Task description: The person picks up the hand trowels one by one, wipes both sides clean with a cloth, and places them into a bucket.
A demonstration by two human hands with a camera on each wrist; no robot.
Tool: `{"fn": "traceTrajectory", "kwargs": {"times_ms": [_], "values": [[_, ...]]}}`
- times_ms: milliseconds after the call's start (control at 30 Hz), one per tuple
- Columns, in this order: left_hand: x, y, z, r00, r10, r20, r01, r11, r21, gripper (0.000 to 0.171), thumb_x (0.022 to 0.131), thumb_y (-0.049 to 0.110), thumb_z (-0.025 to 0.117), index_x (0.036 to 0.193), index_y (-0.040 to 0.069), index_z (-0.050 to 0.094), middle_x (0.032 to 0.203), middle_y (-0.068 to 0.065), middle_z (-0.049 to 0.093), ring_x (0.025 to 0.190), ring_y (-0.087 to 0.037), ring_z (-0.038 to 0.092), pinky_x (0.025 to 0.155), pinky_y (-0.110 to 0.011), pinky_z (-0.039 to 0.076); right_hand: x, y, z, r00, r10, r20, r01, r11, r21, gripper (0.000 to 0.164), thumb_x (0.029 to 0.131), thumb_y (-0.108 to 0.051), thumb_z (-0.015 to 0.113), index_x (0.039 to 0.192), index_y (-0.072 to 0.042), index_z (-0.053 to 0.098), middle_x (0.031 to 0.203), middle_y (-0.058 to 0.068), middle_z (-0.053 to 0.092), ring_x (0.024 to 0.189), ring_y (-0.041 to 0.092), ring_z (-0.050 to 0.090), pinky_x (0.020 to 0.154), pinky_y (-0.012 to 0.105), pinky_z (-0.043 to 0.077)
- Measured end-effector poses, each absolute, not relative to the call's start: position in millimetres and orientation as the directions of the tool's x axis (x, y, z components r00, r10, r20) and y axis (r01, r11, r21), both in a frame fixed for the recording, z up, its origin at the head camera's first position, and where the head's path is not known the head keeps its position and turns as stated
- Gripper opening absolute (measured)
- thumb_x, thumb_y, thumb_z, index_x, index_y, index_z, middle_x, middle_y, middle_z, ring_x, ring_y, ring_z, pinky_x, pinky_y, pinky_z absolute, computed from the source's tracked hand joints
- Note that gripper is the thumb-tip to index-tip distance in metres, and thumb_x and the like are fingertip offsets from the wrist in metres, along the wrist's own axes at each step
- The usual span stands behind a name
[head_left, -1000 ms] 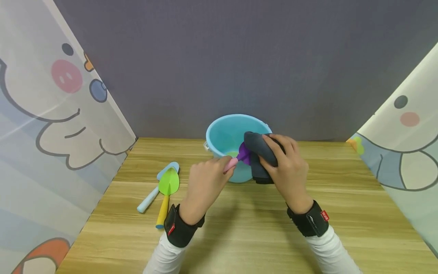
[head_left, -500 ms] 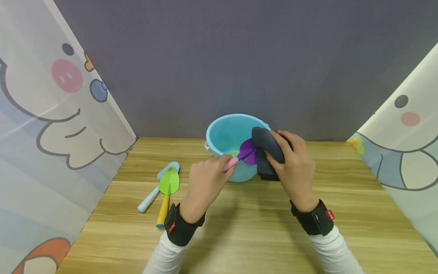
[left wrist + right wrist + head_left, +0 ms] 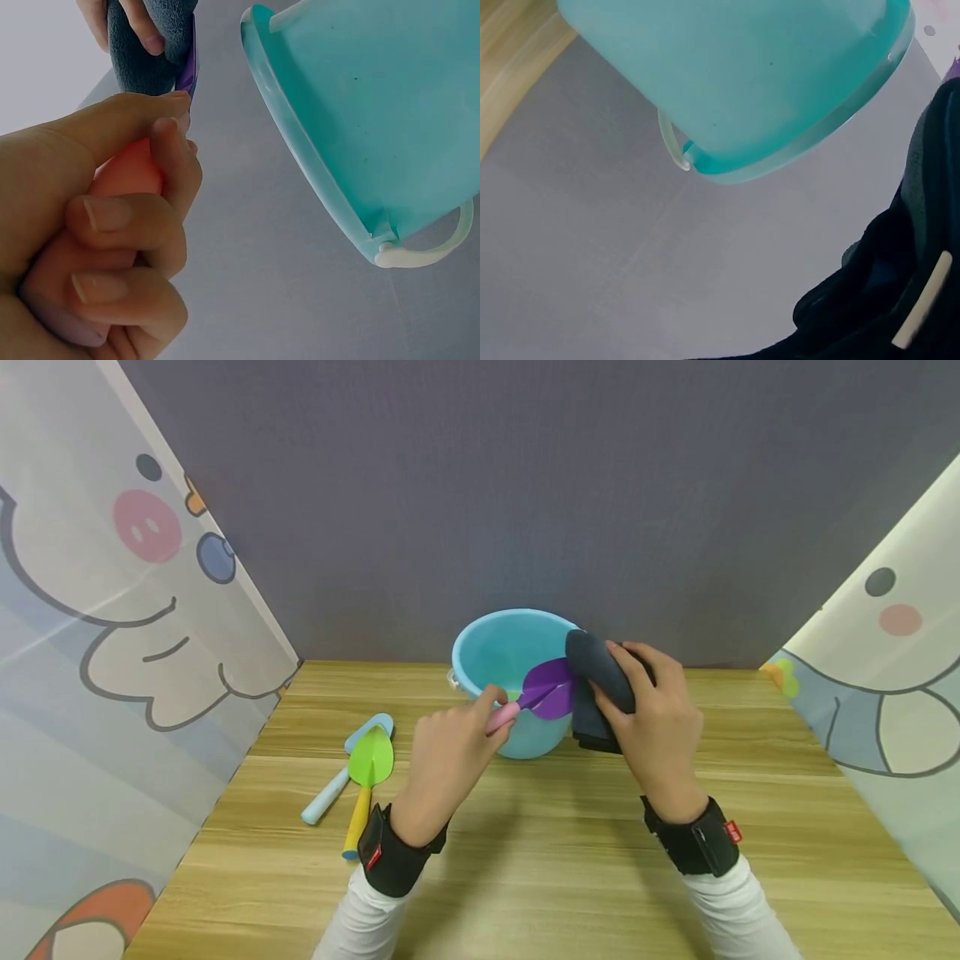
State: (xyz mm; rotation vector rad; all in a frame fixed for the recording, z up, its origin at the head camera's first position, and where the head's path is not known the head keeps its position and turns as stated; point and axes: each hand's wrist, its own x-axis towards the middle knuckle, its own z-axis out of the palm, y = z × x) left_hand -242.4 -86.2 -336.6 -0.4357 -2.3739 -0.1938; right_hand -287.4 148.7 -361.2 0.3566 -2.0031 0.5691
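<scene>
My left hand (image 3: 453, 743) grips the pink handle (image 3: 127, 180) of a toy shovel whose purple blade (image 3: 546, 689) points to the right. Folded in my right hand (image 3: 662, 727) is a dark grey cloth (image 3: 596, 693), which covers the tip of the blade. In the left wrist view, the cloth (image 3: 146, 64) lies against the blade's edge. Both hands are above the table, in front of a light blue bucket (image 3: 532, 742). The right wrist view shows dark folds of the cloth (image 3: 885, 274), with the fingers hidden.
Left of the bucket, a green toy shovel with a yellow handle (image 3: 360, 818) lies partly over a light blue one (image 3: 325, 797). The bucket stands at the back of the wooden table (image 3: 555, 893), close to a grey wall (image 3: 517, 485). Printed cartoon panels (image 3: 67, 693) flank the table.
My right hand has slid right and slightly away with the cloth, baring more of the purple blade. My left hand stays nearly in place, its index finger a little raised.
</scene>
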Motion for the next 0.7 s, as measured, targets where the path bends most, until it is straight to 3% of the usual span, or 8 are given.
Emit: {"fn": "traceTrajectory", "kwargs": {"times_ms": [367,700], "values": [[-244.5,-89.8,-337.3,-0.713,0.25,0.655,0.375,0.925,0.055,0.02,0.093,0.036,0.076,0.102,0.02,0.067,0.051,0.003,0.048,0.04,-0.012,0.035,0.042,-0.022,0.017,-286.6,154.6,-358.3,-0.502,0.0,0.865,-0.459,0.848,-0.267,0.051,0.085,-0.021,0.084,0.133,-0.018,0.068,0.13,0.013,0.066,0.12,0.035,0.063,0.091,0.058,0.055],[-246.6,-91.8,-335.9,-0.734,0.25,0.631,0.382,0.921,0.08,0.021,0.091,0.035,0.077,0.102,0.019,0.069,0.061,0.002,0.059,0.043,-0.013,0.041,0.042,-0.022,0.021,-288.0,160.5,-355.6,-0.479,0.044,0.877,-0.455,0.842,-0.291,0.05,0.085,-0.02,0.084,0.133,-0.019,0.069,0.128,0.013,0.067,0.118,0.035,0.064,0.089,0.06,0.055]]}}
